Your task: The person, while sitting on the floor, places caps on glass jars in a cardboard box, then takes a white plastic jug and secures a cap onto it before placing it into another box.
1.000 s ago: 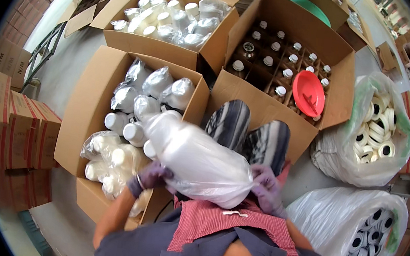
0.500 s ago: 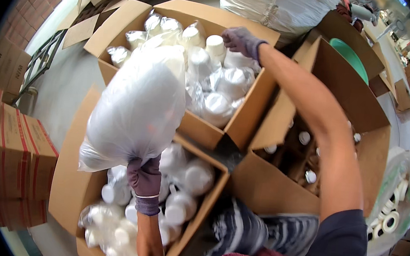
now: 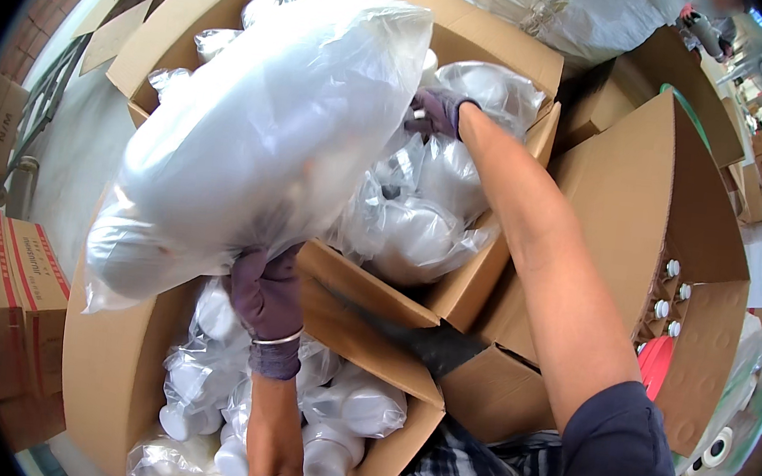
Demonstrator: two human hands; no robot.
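Since half a second ago, the bulging translucent plastic bag (image 3: 257, 148) has swung from nearly upright to a long slant over the left of the far carton (image 3: 367, 284), and the gloved right hand (image 3: 439, 113) has come from well apart to just beside the bag's right edge. The bag hangs above both cartons, its whitish contents too blurred to tell.

The gloved left hand (image 3: 266, 293) grasps it at the lower edge, fingers partly hidden in the film. Most of the bag lies above and beyond this grip, one end out to the left, the other reaching up right. The right hand's fingers curl, but I cannot tell whether they pinch film.

With so much bulk beyond one low hold, the bag could tip or twist loose; thin film could stretch or tear at the bunched spot. Its upper end could also snag on the wrapped white bottles (image 3: 414, 232) in the far carton. A slip could drop it onto the bagged white containers (image 3: 337, 408) in the near carton (image 3: 105, 386).
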